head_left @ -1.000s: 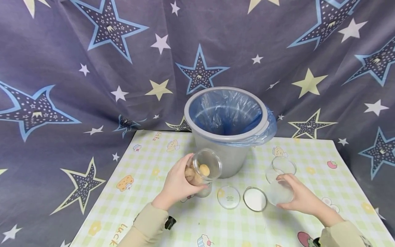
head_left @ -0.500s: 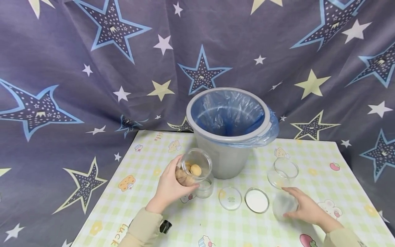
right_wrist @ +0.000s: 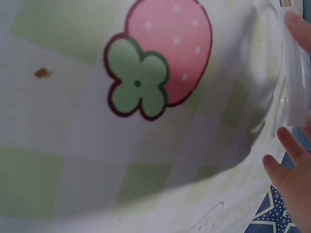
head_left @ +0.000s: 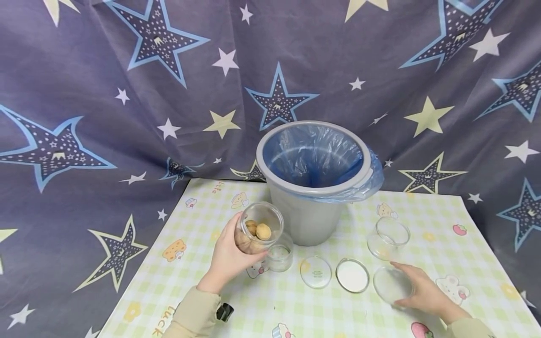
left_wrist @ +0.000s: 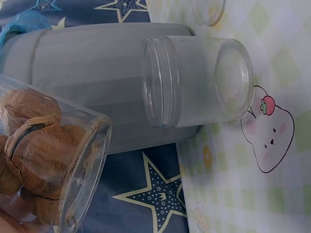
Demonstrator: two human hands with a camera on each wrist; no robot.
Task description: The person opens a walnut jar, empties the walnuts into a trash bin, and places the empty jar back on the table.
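In the head view my left hand [head_left: 226,256] grips a clear jar [head_left: 270,213] by its side, its mouth tilted up toward the camera. Several walnuts [left_wrist: 48,155] lie inside it. Below and right of it a second clear jar [left_wrist: 199,82] stands on the table, partly hidden from the head camera. My right hand [head_left: 424,291] spans a round clear lid [head_left: 390,285], thumb and fingers at opposite sides of its rim. The lid looks flat at the table surface, and its edge shows as a translucent band [right_wrist: 294,73] in the right wrist view.
A grey bin [head_left: 302,218] lined with a blue bag [head_left: 313,159] stands at the back middle. Another clear jar [head_left: 389,238] is behind the right hand. A clear lid [head_left: 315,272] and a white-looking lid [head_left: 352,275] lie on the checked tablecloth [head_left: 329,314].
The left hand has shifted left with the jar of walnuts, away from the bin. The right hand has moved toward the person with the lid, off the clear jar behind it.
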